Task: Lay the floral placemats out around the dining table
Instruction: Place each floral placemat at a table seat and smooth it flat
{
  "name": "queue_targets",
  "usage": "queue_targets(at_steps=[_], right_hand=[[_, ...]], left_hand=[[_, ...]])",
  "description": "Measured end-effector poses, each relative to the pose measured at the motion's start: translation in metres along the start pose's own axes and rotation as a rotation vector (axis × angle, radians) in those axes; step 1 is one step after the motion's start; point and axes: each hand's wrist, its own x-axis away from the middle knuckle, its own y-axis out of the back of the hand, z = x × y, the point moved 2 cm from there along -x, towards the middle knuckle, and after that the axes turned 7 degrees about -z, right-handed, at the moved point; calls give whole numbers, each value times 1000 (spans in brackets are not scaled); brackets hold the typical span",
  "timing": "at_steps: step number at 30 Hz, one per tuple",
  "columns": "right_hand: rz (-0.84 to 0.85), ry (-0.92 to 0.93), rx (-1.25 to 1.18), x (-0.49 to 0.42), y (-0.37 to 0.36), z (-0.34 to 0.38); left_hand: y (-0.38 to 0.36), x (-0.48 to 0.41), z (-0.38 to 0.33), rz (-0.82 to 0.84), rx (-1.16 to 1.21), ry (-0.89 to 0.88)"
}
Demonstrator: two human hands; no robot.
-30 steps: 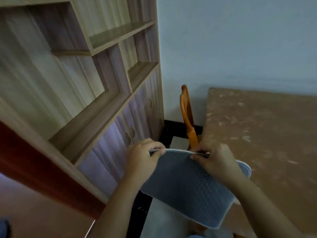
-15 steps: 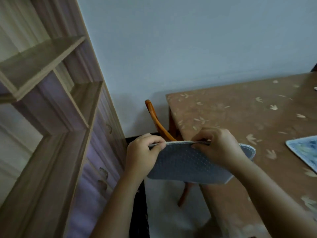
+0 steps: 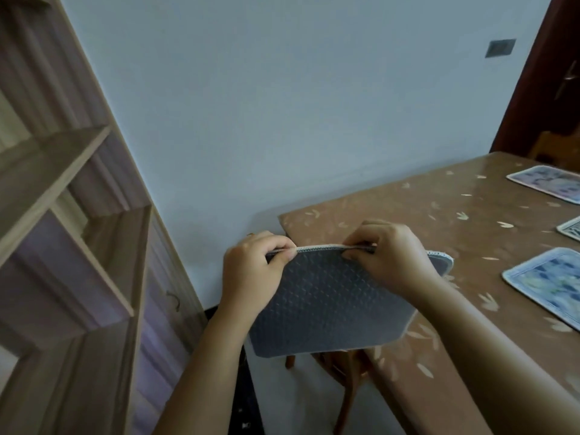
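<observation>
At the near left corner of the dining table [image 3: 439,221], over its edge: the held placemat [image 3: 329,309]. It is upright, with the grey dotted backing toward me and pale trim along the top edge. Its right end is above the tabletop and its left end is out past the corner. I cannot tell whether it is one mat or several, or whether its lower edge touches the table.

- My left hand [image 3: 251,277]: pinches the top edge at the left end, fingers curled over it.
- My right hand [image 3: 392,255]: pinches the same edge further right, fingers curled tight round it.
- Near placemat [image 3: 549,287]: flat on the table, floral face up, right of my right hand and apart from the held one.
- Middle placemat [image 3: 571,229]: on the table beyond the near one, only a corner in view.
- Far placemat [image 3: 546,186]: flat, toward the table's far end.
- Chair [image 3: 345,372]: wooden legs under the table's near corner, below the held placemat.
- Shelf unit [image 3: 78,215]: wooden, left of the table, against the wall.
- Wall plate [image 3: 500,48]: grey, high on the wall above the table's far end.
</observation>
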Motion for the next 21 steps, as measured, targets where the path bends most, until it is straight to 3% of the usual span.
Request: queue_targets(at_steps=[6, 11, 21], right_hand=[[11, 7, 0, -60, -43, -13], [18, -37, 5, -117, -66, -48], [-52, -174, 29, -189, -48, -132]], left_hand=[[-12, -49, 49, -54, 12, 0], [-48, -111, 80, 4, 15, 27], [-145, -218, 82, 138, 109, -99]])
